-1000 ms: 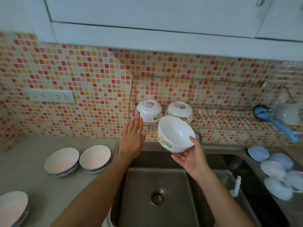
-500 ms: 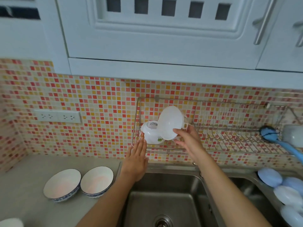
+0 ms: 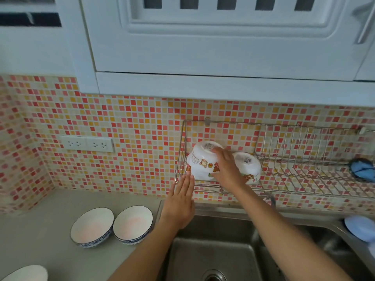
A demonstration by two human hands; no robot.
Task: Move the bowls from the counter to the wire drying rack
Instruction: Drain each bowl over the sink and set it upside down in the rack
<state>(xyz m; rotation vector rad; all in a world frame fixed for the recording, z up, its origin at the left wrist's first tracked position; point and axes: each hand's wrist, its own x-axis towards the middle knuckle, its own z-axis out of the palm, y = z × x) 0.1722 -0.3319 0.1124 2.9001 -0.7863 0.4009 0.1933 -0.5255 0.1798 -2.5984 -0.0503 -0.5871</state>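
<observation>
Where half a second ago I was carrying the cartoon bowl [image 3: 200, 165] tilted, my right hand [image 3: 227, 169] is now gripping it upside down at the wire drying rack's [image 3: 284, 191] left end, stacked over another; my left hand [image 3: 180, 201], fingers straight, is touching the rack's left corner. Two blue-rimmed bowls [image 3: 113, 226] are awaiting transfer on the counter [image 3: 40, 220].

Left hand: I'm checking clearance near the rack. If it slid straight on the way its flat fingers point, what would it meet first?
The left hand points up toward the wall. It would likely meet the front wire of the wall-mounted wire drying rack first, then the upside-down white cartoon-print bowl. Depth is unclear; the fingertips may already touch the wire.
</observation>
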